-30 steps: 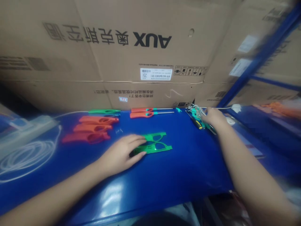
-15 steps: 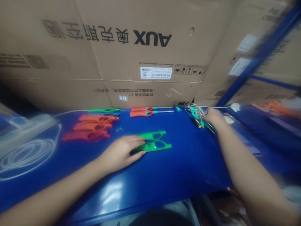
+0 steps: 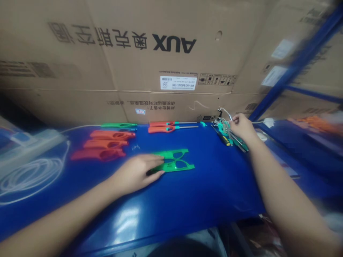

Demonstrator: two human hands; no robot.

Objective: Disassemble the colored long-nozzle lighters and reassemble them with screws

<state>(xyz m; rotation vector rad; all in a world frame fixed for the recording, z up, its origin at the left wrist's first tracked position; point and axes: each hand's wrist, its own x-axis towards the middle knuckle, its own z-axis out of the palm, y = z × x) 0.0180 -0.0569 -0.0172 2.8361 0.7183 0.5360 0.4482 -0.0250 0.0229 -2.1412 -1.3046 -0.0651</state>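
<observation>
My left hand (image 3: 136, 171) lies on the blue table (image 3: 203, 192) with its fingers closed round the near end of two green plastic handle shells (image 3: 177, 161). My right hand (image 3: 241, 126) is at the back right, raised a little, pinching a thin metal wire part (image 3: 225, 112) lifted from a pile of small teal and metal parts (image 3: 223, 128). A green and yellow screwdriver (image 3: 227, 140) lies beside that pile.
Several orange handle shells (image 3: 104, 144) lie at the left. Assembled long lighters, one green (image 3: 119, 125) and two orange (image 3: 166, 127), lie along the back. A white hose coil (image 3: 26, 178) lies far left. Big cardboard boxes (image 3: 160, 60) stand behind; a blue rack post (image 3: 292, 64) rises on the right.
My right hand has risen from the parts pile with a thin wire part pinched in it. My left hand stays on the green shells.
</observation>
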